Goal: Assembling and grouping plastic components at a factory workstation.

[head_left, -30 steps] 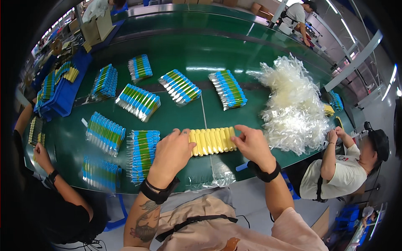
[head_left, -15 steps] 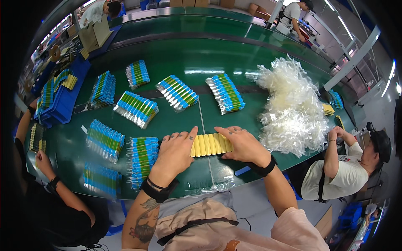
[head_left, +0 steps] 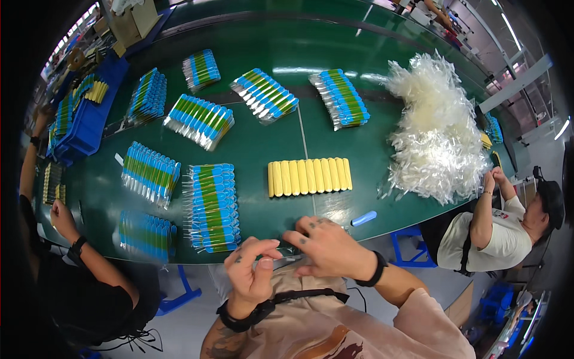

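Note:
My left hand [head_left: 252, 272] is over the table's near edge, fingers loosely bent and thumb apart, with nothing visible in it. Beside it my right hand [head_left: 332, 250] curves toward the left one, fingers bent and spread from the thumb; it too shows nothing held. Clear plastic pieces [head_left: 291, 259] lie partly hidden between and under my hands. Just beyond them rests a neat row of yellow oblong pieces [head_left: 310, 177], side by side and untouched. A single blue oblong piece [head_left: 363, 218] lies right of my right hand.
Several bundles of blue-and-green pieces in clear sleeves [head_left: 212, 206] cover the left and far table. A large heap of clear plastic sleeves [head_left: 439, 137] stands at right. A blue bin [head_left: 89, 128] is at far left. Co-workers sit at both sides, one with a visible hand [head_left: 63, 216].
Both hands have let go of the yellow row and drawn back to the near table edge. The row stays on the table, now fully visible. The view has tilted downward.

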